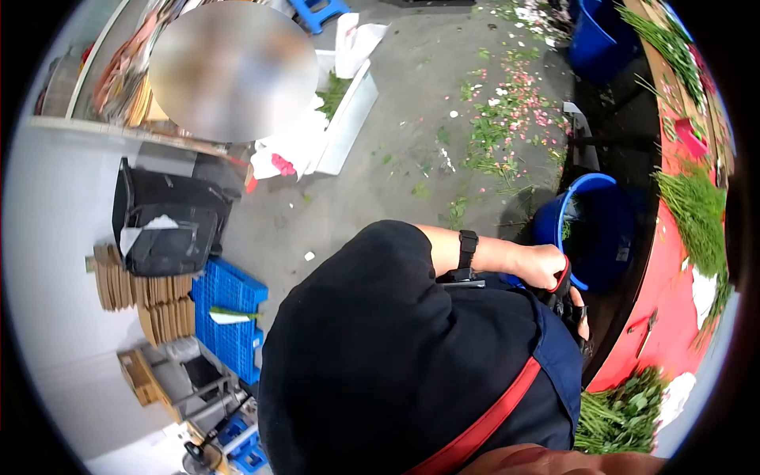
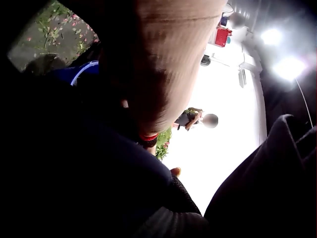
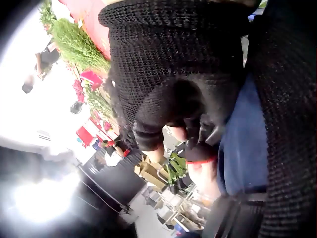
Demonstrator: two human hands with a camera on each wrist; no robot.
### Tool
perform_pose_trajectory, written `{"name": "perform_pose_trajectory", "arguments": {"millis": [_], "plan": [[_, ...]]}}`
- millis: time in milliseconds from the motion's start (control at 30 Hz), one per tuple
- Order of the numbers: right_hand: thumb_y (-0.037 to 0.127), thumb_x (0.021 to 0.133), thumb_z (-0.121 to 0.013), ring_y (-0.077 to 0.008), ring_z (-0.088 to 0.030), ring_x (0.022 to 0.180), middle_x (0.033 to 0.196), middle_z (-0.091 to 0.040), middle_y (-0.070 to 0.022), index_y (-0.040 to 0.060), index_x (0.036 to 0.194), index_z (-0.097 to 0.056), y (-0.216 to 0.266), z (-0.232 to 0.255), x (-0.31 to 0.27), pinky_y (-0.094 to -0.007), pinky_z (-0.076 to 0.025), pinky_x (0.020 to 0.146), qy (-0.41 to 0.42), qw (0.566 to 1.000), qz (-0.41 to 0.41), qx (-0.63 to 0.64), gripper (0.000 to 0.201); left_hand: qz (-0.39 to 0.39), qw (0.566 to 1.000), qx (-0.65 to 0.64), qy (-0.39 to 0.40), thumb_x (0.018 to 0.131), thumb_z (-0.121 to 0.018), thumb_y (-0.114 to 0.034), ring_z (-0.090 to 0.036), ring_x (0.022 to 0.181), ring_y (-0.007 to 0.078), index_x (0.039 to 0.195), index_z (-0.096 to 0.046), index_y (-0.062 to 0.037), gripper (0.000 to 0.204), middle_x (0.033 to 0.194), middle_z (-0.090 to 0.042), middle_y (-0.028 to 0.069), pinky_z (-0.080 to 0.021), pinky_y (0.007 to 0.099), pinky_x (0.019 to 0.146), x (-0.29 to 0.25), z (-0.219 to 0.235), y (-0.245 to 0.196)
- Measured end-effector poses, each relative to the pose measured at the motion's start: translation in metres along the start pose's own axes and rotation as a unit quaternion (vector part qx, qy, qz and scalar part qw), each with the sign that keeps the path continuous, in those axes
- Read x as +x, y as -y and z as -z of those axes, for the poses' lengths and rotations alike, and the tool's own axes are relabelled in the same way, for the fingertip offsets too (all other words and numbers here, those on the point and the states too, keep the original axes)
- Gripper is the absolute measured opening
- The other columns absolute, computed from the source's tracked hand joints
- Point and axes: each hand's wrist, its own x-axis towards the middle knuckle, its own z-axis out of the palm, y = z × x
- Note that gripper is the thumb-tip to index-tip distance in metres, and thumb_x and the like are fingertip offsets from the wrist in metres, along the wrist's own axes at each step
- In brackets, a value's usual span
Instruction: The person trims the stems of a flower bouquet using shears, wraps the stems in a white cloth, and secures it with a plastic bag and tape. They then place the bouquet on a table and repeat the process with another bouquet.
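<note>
In the head view my bare left hand [image 1: 542, 266], a camera strap [image 1: 468, 247] on its wrist, is close in front of my waist. A black knit glove with a red hem [image 1: 563, 275] covers its fingertips and hides them. My right hand [image 1: 584, 318] wears a black knit fingerless glove and meets the left there. In the right wrist view its bare fingertips [image 3: 156, 154] stick out and curl at the black knit [image 3: 198, 151] with the red edge. The back of the left hand [image 2: 171, 84] fills much of the left wrist view.
A blue bucket [image 1: 564, 229] stands just beyond my hands. At right runs a red-topped table [image 1: 633, 317] with green stems [image 1: 689, 210] and leafy bunches [image 1: 625, 408]. Petals and leaves [image 1: 514, 119] litter the floor. Behind me are a blue crate [image 1: 226, 301] and folded cardboard [image 1: 166, 305].
</note>
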Motion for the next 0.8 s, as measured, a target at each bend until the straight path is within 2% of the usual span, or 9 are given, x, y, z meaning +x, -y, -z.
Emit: {"name": "perform_pose_trajectory", "arguments": {"millis": [133,300,433,567,633,667,700,733,800], "plan": [[0.026,0.09,-0.061,-0.0124,-0.058,0.08,0.099,-0.063,-0.0082,0.0003,0.119,-0.057,-0.006,-0.01,0.013,-0.0248,-0.046,0.071,0.028,0.999,-0.016,-0.018,0.039,0.047,0.988,0.143,-0.044,0.066,-0.058,-0.007,-0.062,0.067,0.037,0.07,-0.063,-0.0006,0.01,0.073,-0.062,0.0216,-0.048,0.0427,0.062,-0.012,0.0,0.0],[0.023,0.09,-0.061,-0.0115,-0.058,0.078,0.097,-0.063,-0.0073,0.0011,0.117,-0.059,-0.008,-0.01,0.019,-0.0242,-0.046,0.069,0.044,0.998,-0.02,-0.048,0.035,0.064,0.969,0.157,-0.178,0.069,-0.058,-0.01,-0.061,0.067,0.0402,0.066,-0.063,-0.0021,0.009,0.071,-0.062,0.022,-0.048,0.0462,0.061,-0.029,0.015,0.005],[0.021,0.09,-0.061,-0.0107,-0.058,0.076,0.094,-0.063,-0.0066,0.0017,0.115,-0.06,-0.01,0.02,0.002,-0.0238,-0.046,0.067,0.01,0.997,-0.037,-0.073,0.032,0.007,0.963,0.197,-0.185,0.069,-0.058,-0.01,-0.059,0.062,0.0392,0.065,-0.059,-0.0033,0.008,0.064,-0.059,0.0196,-0.048,0.0452,0.058,-0.034,0.016,-0.008],[0.019,0.09,-0.061,-0.01,-0.057,0.074,0.092,-0.064,-0.0058,0.0023,0.114,-0.061,-0.024,0.087,-0.043,-0.0234,-0.046,0.065,-0.081,0.988,-0.093,-0.091,0.03,-0.023,0.958,0.242,-0.15,0.066,-0.057,-0.009,-0.059,0.059,0.0379,0.063,-0.06,-0.0044,0.006,0.063,-0.058,0.0189,-0.048,0.0441,0.056,-0.021,0.011,-0.012],[0.018,0.09,-0.061,-0.0096,-0.057,0.073,0.091,-0.064,-0.0054,0.0027,0.113,-0.062,-0.034,0.126,-0.073,-0.0232,-0.046,0.064,-0.141,0.977,-0.131,-0.088,0.028,-0.002,0.952,0.224,-0.21,0.064,-0.056,-0.008,-0.059,0.058,0.038,0.062,-0.06,-0.0049,0.006,0.062,-0.058,0.0194,-0.048,0.0448,0.055,-0.012,0.034,-0.007],[0.018,0.09,-0.061,-0.0095,-0.057,0.072,0.091,-0.064,-0.0052,0.0028,0.113,-0.062,-0.037,0.143,-0.088,-0.0231,-0.045,0.063,-0.17,0.97,-0.15,-0.083,0.028,-0.011,0.927,0.254,-0.277,0.065,-0.055,-0.008,-0.059,0.059,0.0388,0.063,-0.06,-0.0038,0.007,0.063,-0.058,0.0207,-0.048,0.0453,0.055,-0.012,0.065,-0.004],[0.018,0.09,-0.061,-0.0093,-0.057,0.072,0.09,-0.064,-0.0051,0.003,0.113,-0.063,-0.04,0.158,-0.102,-0.023,-0.045,0.063,-0.199,0.963,-0.167,-0.077,0.027,0.054,0.916,0.243,-0.316,0.067,-0.056,-0.01,-0.059,0.061,0.0396,0.064,-0.06,-0.0023,0.009,0.065,-0.058,0.0217,-0.048,0.0462,0.055,-0.012,0.097,0.018],[0.017,0.09,-0.061,-0.0091,-0.057,0.071,0.09,-0.064,-0.0049,0.0031,0.112,-0.063,-0.042,0.17,-0.114,-0.0229,-0.045,0.062,-0.223,0.955,-0.183,-0.069,0.026,0.062,0.907,0.219,-0.355,0.07,-0.056,-0.013,-0.059,0.063,0.0405,0.068,-0.061,-0.002,0.012,0.067,-0.059,0.0221,-0.047,0.0462,0.056,-0.013,0.126,0.015],[0.016,0.09,-0.061,-0.0087,-0.057,0.07,0.089,-0.064,-0.0045,0.0034,0.111,-0.063,-0.037,0.179,-0.127,-0.0227,-0.045,0.061,-0.255,0.947,-0.189,-0.055,0.025,0.106,0.913,0.298,-0.256,0.07,-0.057,-0.015,-0.061,0.064,0.0382,0.069,-0.064,-0.0027,0.014,0.068,-0.06,0.022,-0.048,0.0449,0.058,-0.009,0.149,-0.016]]}}
